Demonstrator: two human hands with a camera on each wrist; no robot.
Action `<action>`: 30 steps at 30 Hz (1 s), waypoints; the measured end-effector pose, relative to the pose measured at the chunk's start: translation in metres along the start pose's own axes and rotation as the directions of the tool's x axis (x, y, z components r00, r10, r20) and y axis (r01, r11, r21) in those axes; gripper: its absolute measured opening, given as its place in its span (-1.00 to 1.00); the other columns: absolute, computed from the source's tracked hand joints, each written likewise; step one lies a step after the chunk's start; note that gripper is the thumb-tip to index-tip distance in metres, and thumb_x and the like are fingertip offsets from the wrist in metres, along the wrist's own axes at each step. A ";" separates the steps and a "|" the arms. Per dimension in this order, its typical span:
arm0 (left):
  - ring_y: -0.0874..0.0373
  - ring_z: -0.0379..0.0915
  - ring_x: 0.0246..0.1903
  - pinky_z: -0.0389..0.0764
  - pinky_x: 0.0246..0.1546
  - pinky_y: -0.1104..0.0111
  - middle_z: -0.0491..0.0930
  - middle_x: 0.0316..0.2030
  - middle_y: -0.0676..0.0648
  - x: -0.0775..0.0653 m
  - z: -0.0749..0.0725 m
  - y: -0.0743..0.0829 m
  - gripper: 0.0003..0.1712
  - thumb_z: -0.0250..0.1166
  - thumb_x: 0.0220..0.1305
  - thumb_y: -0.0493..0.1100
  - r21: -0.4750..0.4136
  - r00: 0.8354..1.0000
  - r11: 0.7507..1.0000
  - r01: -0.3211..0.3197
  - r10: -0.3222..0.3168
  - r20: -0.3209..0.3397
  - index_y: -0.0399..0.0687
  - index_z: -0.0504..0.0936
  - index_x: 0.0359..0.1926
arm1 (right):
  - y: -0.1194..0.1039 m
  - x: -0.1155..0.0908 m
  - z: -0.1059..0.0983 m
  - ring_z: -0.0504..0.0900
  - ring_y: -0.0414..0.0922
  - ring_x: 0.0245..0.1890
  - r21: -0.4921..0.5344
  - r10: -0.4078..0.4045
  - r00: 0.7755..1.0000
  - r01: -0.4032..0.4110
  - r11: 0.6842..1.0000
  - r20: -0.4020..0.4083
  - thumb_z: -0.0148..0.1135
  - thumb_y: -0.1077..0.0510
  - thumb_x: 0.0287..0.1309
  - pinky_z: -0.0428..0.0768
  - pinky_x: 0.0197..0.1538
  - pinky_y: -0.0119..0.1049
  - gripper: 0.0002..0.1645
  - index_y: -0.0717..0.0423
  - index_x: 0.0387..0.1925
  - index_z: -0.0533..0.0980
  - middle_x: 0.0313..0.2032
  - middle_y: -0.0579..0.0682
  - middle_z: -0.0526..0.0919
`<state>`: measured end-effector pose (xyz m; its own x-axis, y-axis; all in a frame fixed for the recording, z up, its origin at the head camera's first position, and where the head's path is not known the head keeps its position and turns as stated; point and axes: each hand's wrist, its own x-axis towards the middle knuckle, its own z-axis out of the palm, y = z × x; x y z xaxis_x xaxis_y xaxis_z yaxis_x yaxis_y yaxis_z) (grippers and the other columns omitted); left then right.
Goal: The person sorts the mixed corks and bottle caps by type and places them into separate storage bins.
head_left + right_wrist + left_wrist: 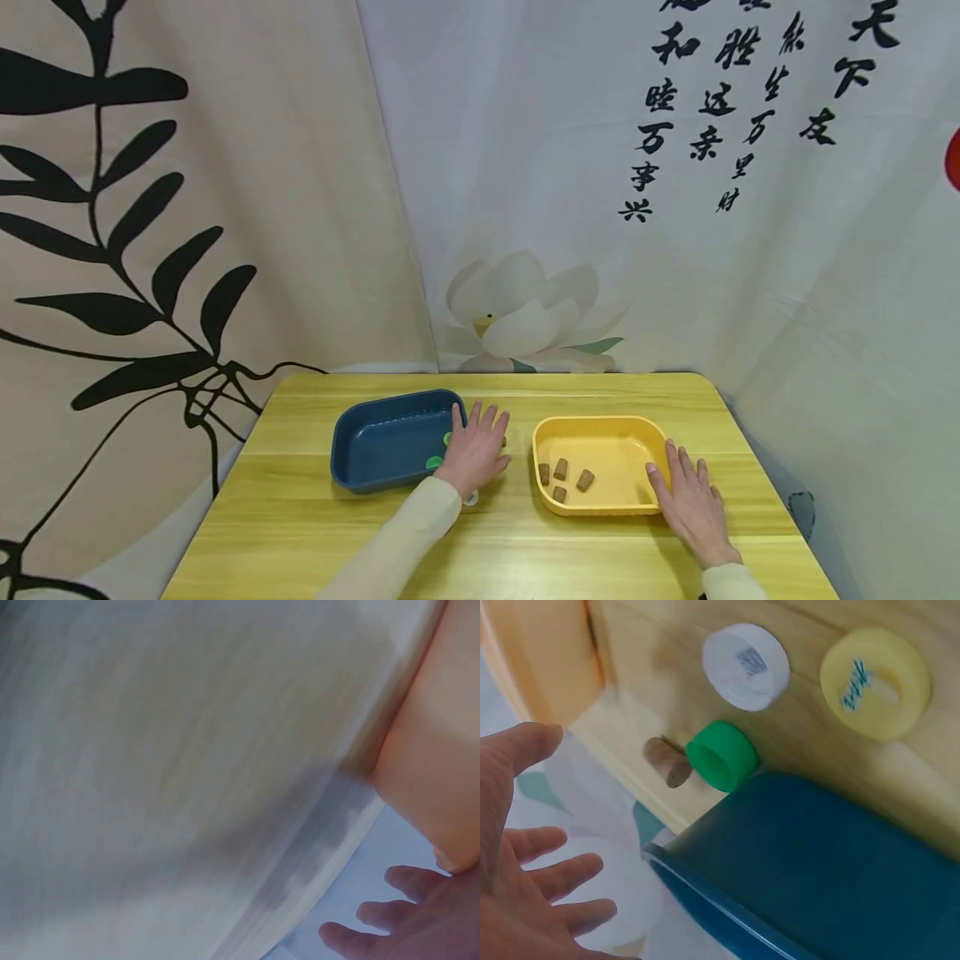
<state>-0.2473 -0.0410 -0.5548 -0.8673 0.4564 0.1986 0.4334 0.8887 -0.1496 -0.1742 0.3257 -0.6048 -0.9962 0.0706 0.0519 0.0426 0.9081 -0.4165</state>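
My left hand (pixel 474 454), fingers spread, hovers over the right end of a blue tray (pixel 378 437). It holds nothing. Green bottle caps (pixel 434 462) lie in that tray, partly behind the hand. In the left wrist view, a white cap (pixel 746 667), a yellow cap (pixel 875 684), a green cap (pixel 721 756) and a brown cork (pixel 667 761) lie on the table beside the tray. My right hand (pixel 693 504) rests with extended fingers at the right rim of a yellow tray (pixel 622 467). Several corks (pixel 586 480) lie in its left part.
Both trays stand on a light wooden table (pixel 300 533). Behind it hangs a printed curtain (pixel 510 167) with dark leaves, a white flower and black characters. A strip of table separates the two trays.
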 end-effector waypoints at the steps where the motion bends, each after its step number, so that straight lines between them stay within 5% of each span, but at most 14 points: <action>1: -0.18 0.18 0.33 0.09 0.20 -0.33 0.42 0.26 -0.10 0.002 0.001 0.000 -0.15 0.31 0.08 0.36 0.013 1.000 1.000 -0.005 0.005 0.008 0.10 0.40 0.32 | 0.000 0.000 0.000 -0.12 0.53 0.33 0.001 0.002 1.000 -0.002 1.000 0.000 -0.39 -0.38 0.41 -0.04 0.10 0.57 -0.07 0.12 0.52 -0.19 0.41 0.41 0.00; 13: -0.19 0.18 0.32 0.08 0.21 -0.33 0.47 0.20 -0.07 0.019 0.019 0.002 -0.21 0.26 0.09 0.41 0.081 0.995 0.996 0.032 -0.040 0.092 0.15 0.48 0.27 | -0.003 -0.001 -0.001 -0.12 0.53 0.33 0.014 0.014 1.000 -0.014 1.000 0.015 -0.39 -0.39 0.40 -0.03 0.10 0.56 -0.06 0.12 0.52 -0.19 0.41 0.41 -0.01; 24: -0.17 0.28 0.23 0.00 0.20 -0.37 0.62 -0.15 0.01 0.024 0.033 0.003 -0.59 0.44 -0.02 0.28 0.106 0.993 0.994 0.015 -0.027 0.118 0.21 0.69 -0.21 | -0.002 0.000 0.000 -0.10 0.53 0.33 0.007 0.009 1.000 -0.009 1.000 -0.001 -0.39 -0.37 0.41 0.00 0.11 0.56 -0.08 0.12 0.52 -0.18 0.41 0.41 0.02; 30: -0.04 0.51 -0.09 0.10 0.18 -0.35 0.63 -0.30 0.01 0.025 0.039 0.008 -0.90 0.30 0.21 -0.11 0.123 0.995 0.992 -0.035 0.023 0.097 0.14 0.71 -0.25 | -0.001 0.001 0.001 -0.10 0.53 0.32 0.001 0.008 1.000 -0.008 1.000 0.000 -0.40 -0.37 0.41 0.00 0.10 0.56 -0.07 0.13 0.52 -0.18 0.41 0.41 0.02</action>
<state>-0.2748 -0.0239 -0.5890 -0.8768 0.4704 0.1004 0.4300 0.8601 -0.2746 -0.1750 0.3246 -0.6049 -0.9958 0.0782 0.0483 0.0510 0.9070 -0.4180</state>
